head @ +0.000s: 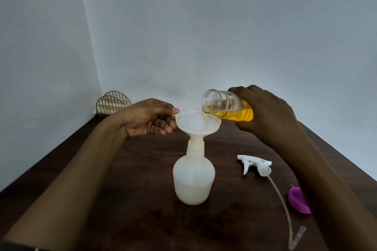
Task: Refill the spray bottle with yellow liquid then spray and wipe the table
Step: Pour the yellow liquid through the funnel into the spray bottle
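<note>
I saw the spray bottle (193, 177) standing upright near the middle of the dark wooden table (132, 169), its top off and a white funnel (196, 122) seated in its neck. The left hand (150, 117) was pinching a small tab on the funnel's rim between thumb and forefinger, with the other fingers loosely curled underneath. The right hand (267, 114) was wrapped around a clear jar (222, 101), which was tipped almost onto its side with its open mouth above the funnel bowl. The yellow liquid (242, 113) lay along the jar's lower side, and a thin stream ran from the lip down into the funnel. I could make out a shallow, pale yellowish layer at the bottom of the spray bottle. The white trigger head (255, 164) lay on its side on the table to the right of the bottle, not touching it. Its long clear dip tube (282, 201) trailed toward me and curled up near the table's front edge. Just to the right of the tube sat a purple cap (298, 201), tilted with its hollow showing. In the far left corner, against the pale wall, stood a gold wire rack (113, 102).
</note>
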Tool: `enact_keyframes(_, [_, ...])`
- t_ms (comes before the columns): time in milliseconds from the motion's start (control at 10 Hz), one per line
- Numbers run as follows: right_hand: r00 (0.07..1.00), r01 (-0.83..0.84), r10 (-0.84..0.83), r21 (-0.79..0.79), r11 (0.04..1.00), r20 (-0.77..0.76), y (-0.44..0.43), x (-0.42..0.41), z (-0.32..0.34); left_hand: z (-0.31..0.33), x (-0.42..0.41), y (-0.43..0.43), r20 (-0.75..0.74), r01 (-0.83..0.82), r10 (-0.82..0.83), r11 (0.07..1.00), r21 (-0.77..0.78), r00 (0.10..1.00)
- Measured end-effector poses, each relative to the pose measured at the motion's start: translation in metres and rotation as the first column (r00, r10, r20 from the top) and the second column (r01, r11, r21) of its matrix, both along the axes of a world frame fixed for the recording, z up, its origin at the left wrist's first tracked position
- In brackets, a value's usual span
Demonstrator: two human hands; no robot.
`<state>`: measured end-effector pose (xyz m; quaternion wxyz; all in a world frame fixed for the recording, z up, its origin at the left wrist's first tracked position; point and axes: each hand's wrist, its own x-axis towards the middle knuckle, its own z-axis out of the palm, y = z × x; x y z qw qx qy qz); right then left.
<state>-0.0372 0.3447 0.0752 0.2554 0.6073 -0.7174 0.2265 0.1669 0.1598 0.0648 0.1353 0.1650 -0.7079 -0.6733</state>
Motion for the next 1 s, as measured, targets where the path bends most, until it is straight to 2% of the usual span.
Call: enact_keyframes(1000, [0.999,-0.005,0.004,-0.021,1.0,-0.039,-0.0008,-0.0023,-0.0002,0.001,-0.0007,0.0002,0.0,-0.001,0.001,1.0,0.0,1.0])
